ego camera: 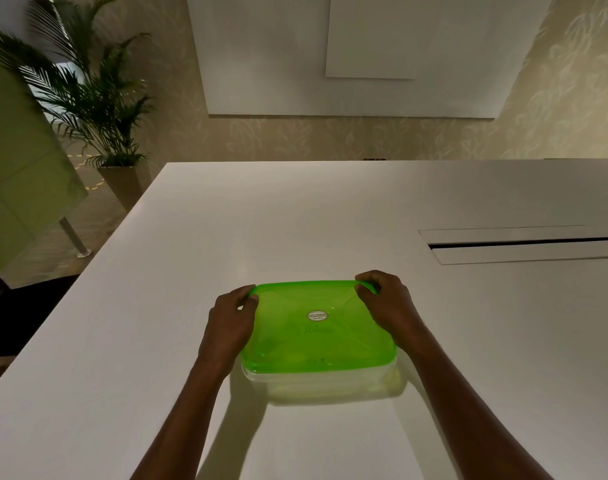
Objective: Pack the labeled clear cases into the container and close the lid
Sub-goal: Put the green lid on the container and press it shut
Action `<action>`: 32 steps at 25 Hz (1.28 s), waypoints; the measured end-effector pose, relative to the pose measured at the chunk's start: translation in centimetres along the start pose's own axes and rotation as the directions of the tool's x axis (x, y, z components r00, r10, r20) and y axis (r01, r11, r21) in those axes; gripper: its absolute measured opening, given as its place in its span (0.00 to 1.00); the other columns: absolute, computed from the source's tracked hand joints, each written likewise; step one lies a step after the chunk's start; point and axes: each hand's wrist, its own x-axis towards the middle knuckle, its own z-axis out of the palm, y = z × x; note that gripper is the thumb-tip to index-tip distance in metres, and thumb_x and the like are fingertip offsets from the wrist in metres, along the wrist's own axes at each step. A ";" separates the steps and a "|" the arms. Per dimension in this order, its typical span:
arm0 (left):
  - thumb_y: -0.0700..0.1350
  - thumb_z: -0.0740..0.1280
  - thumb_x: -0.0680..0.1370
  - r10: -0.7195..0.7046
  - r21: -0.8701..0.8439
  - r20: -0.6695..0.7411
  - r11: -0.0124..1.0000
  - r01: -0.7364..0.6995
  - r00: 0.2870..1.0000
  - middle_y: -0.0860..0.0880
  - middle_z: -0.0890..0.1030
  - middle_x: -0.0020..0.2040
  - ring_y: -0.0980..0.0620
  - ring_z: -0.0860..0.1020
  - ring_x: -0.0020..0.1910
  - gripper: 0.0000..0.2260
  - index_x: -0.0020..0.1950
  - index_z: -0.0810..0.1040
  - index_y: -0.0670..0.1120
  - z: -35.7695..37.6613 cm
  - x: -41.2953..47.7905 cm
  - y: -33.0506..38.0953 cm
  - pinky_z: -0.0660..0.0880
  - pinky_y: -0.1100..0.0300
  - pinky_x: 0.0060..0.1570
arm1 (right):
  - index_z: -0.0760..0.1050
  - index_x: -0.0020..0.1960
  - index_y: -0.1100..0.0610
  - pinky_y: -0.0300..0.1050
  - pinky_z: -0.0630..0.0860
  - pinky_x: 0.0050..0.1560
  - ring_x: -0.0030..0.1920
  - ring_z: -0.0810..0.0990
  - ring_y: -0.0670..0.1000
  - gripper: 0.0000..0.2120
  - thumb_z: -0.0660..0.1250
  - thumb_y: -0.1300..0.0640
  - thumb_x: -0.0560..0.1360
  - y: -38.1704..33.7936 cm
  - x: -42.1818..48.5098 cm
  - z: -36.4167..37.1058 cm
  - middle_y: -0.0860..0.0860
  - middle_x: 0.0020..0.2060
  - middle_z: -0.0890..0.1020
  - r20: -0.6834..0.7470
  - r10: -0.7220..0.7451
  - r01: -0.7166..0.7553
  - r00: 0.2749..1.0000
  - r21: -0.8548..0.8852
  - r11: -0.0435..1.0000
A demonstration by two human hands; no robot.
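Note:
A clear rectangular container (326,384) stands on the white table (226,237), close to me and near the middle. A translucent green lid (316,341) with a small oval sticker lies on top of it. My left hand (231,323) grips the lid's far left corner, thumb on top. My right hand (389,303) grips the far right corner, fingers curled over the rim. What lies inside the container is blurred by the green lid; no clear cases show on the table.
A long cable slot (524,244) with an open flap is set into the table at the right. A potted palm (98,98) stands on the floor beyond the table's left edge, next to a green panel on a metal leg.

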 end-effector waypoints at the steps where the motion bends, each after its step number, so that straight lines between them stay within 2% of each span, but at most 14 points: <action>1: 0.55 0.61 0.75 -0.002 0.000 0.003 1.000 0.002 1.000 0.52 0.85 0.60 0.50 0.82 0.61 0.21 0.64 0.84 0.53 0.0 0.1 0.0 0.77 0.46 0.66 | 0.83 0.58 0.54 0.37 0.74 0.48 0.55 0.82 0.50 0.09 0.71 0.57 0.78 0.2 0.1 0.0 0.50 0.55 0.85 0.016 0.000 0.000 1.000 -0.014 1.000; 4: 0.56 0.63 0.80 -0.044 0.039 -0.030 0.998 0.045 0.999 0.48 0.85 0.56 0.45 0.82 0.58 0.15 0.58 0.84 0.51 -0.1 1.0 0.7 0.78 0.47 0.62 | 0.81 0.56 0.54 0.42 0.75 0.49 0.53 0.82 0.49 0.12 0.69 0.48 0.79 0.0 0.5 -0.1 0.50 0.54 0.85 0.023 0.058 -0.058 0.998 0.018 0.998; 7: 0.66 0.57 0.81 -0.153 0.123 -0.049 0.980 0.158 0.987 0.42 0.83 0.51 0.40 0.81 0.53 0.25 0.44 0.80 0.46 0.1 2.7 1.5 0.79 0.44 0.59 | 0.79 0.47 0.58 0.47 0.76 0.47 0.44 0.80 0.55 0.25 0.58 0.37 0.81 -0.8 2.2 -0.6 0.56 0.46 0.83 0.041 0.255 -0.251 0.966 -0.094 0.963; 9: 0.68 0.56 0.80 -0.193 0.187 -0.022 0.963 0.193 0.981 0.41 0.81 0.47 0.39 0.80 0.50 0.27 0.39 0.77 0.47 0.3 3.4 1.7 0.79 0.47 0.56 | 0.76 0.44 0.62 0.49 0.78 0.44 0.40 0.80 0.57 0.30 0.55 0.35 0.81 -0.9 2.9 -1.0 0.59 0.41 0.81 0.166 0.386 -0.374 0.907 -0.099 0.922; 11: 0.65 0.59 0.81 -0.173 0.183 -0.003 0.968 0.171 0.985 0.44 0.77 0.40 0.42 0.76 0.43 0.25 0.36 0.73 0.47 0.7 3.3 1.6 0.73 0.52 0.44 | 0.77 0.51 0.68 0.46 0.77 0.40 0.39 0.79 0.56 0.32 0.56 0.37 0.82 -0.6 3.1 -1.2 0.60 0.40 0.78 0.300 0.432 -0.440 0.851 -0.045 0.897; 13: 0.59 0.64 0.82 -0.144 0.076 0.010 0.987 0.143 0.989 0.48 0.70 0.33 0.46 0.68 0.35 0.23 0.34 0.66 0.47 1.0 3.5 1.2 0.64 0.53 0.37 | 0.75 0.59 0.71 0.44 0.76 0.37 0.41 0.78 0.57 0.34 0.58 0.37 0.82 -0.1 3.1 -1.5 0.61 0.42 0.77 0.355 0.412 -0.437 0.839 -0.011 0.900; 15: 0.54 0.67 0.82 -0.135 -0.008 0.039 0.991 0.136 0.990 0.49 0.66 0.31 0.48 0.64 0.32 0.23 0.33 0.63 0.47 0.9 4.0 0.7 0.62 0.54 0.38 | 0.74 0.62 0.70 0.44 0.75 0.38 0.44 0.76 0.57 0.34 0.59 0.37 0.81 0.2 3.2 -1.6 0.60 0.44 0.76 0.387 0.375 -0.410 0.842 0.007 0.912; 17: 0.51 0.67 0.83 -0.126 -0.016 0.067 0.992 0.127 0.990 0.49 0.64 0.32 0.49 0.62 0.32 0.22 0.33 0.63 0.47 0.8 4.3 0.6 0.61 0.55 0.37 | 0.75 0.57 0.68 0.47 0.77 0.42 0.45 0.77 0.56 0.29 0.60 0.39 0.82 0.1 3.3 -1.8 0.60 0.45 0.77 0.398 0.347 -0.387 0.849 0.022 0.922; 19: 0.49 0.67 0.83 -0.105 -0.001 0.081 0.994 0.105 0.991 0.48 0.63 0.33 0.50 0.61 0.32 0.22 0.33 0.62 0.47 0.7 4.5 0.5 0.60 0.55 0.34 | 0.74 0.48 0.60 0.48 0.76 0.45 0.43 0.76 0.54 0.20 0.60 0.43 0.83 0.2 3.4 -1.8 0.58 0.43 0.76 0.402 0.316 -0.354 0.859 0.022 0.935; 23: 0.49 0.67 0.83 -0.115 -0.035 0.064 0.993 0.117 0.991 0.47 0.63 0.33 0.49 0.61 0.33 0.21 0.34 0.64 0.46 0.9 4.5 0.1 0.60 0.55 0.34 | 0.69 0.41 0.55 0.46 0.69 0.41 0.38 0.70 0.52 0.19 0.60 0.43 0.83 0.5 3.4 -1.6 0.56 0.38 0.70 0.383 0.246 -0.268 0.890 0.003 0.964; 25: 0.50 0.68 0.82 -0.101 0.000 0.049 0.995 0.101 0.994 0.48 0.65 0.32 0.47 0.64 0.33 0.21 0.34 0.66 0.45 0.9 4.6 0.1 0.62 0.55 0.36 | 0.67 0.39 0.55 0.46 0.64 0.41 0.36 0.67 0.50 0.19 0.59 0.44 0.84 0.2 3.2 -1.4 0.53 0.34 0.68 0.346 0.217 -0.227 0.913 -0.011 0.974; 27: 0.53 0.68 0.82 -0.015 0.192 -0.016 0.981 0.018 1.000 0.47 0.73 0.33 0.44 0.72 0.35 0.20 0.36 0.73 0.42 0.7 4.6 0.1 0.66 0.54 0.38 | 0.65 0.38 0.55 0.46 0.62 0.39 0.33 0.65 0.49 0.20 0.59 0.45 0.84 0.0 2.9 -1.0 0.51 0.32 0.66 0.313 0.194 -0.206 0.930 0.005 0.978; 29: 0.53 0.67 0.82 0.078 0.335 -0.046 0.940 -0.058 0.996 0.45 0.80 0.40 0.41 0.78 0.42 0.18 0.43 0.80 0.40 0.9 4.4 0.4 0.71 0.53 0.42 | 0.63 0.36 0.54 0.45 0.60 0.35 0.32 0.63 0.48 0.20 0.60 0.45 0.83 0.1 2.5 -0.7 0.50 0.31 0.65 0.258 0.188 -0.198 0.948 0.010 0.980; 32: 0.51 0.68 0.82 0.099 0.251 -0.077 0.965 -0.077 0.992 0.44 0.80 0.41 0.44 0.77 0.41 0.16 0.44 0.84 0.40 1.0 4.1 0.2 0.69 0.55 0.40 | 0.65 0.36 0.55 0.45 0.61 0.35 0.32 0.64 0.49 0.21 0.62 0.46 0.83 0.1 1.9 -0.5 0.51 0.31 0.66 0.200 0.186 -0.189 0.962 -0.005 0.982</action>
